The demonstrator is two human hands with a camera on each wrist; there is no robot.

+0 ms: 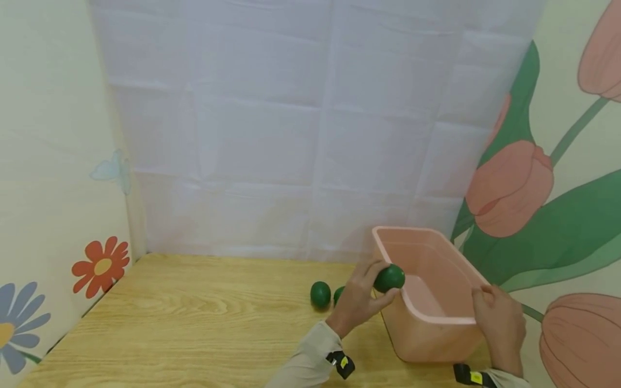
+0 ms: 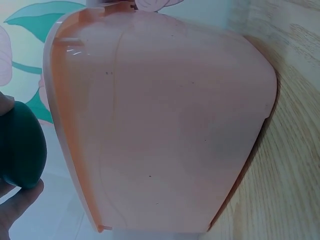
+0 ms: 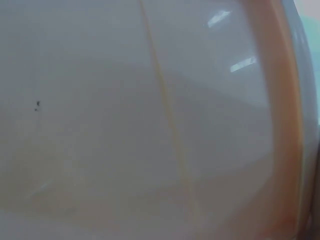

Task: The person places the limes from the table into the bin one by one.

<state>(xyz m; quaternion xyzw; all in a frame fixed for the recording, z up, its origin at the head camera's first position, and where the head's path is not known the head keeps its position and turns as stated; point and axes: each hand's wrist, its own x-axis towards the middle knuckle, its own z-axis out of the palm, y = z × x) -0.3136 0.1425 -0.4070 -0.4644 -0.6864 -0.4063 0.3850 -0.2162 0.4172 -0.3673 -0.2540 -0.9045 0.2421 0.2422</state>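
My left hand (image 1: pixel 359 295) holds a smooth dark green avocado (image 1: pixel 390 278) between thumb and fingers, at the left rim of a pink plastic bin (image 1: pixel 439 337). In the left wrist view the avocado (image 2: pixel 21 145) is at the left edge, beside the bin's rim. My right hand (image 1: pixel 499 322) grips the bin's rim at its near right corner. The bin's outer wall (image 3: pixel 100 140) fills the right wrist view, and no fingers show there. Left of the bin, another avocado (image 1: pixel 320 295) lies on the table. One more (image 1: pixel 339 295) is partly hidden behind my left hand.
The wood-grain table (image 1: pixel 194 318) extends left of the bin. A white creased sheet (image 1: pixel 252 134) hangs behind it. Flower-printed walls (image 1: pixel 514 188) stand on both sides, the right one close to the bin and my right hand.
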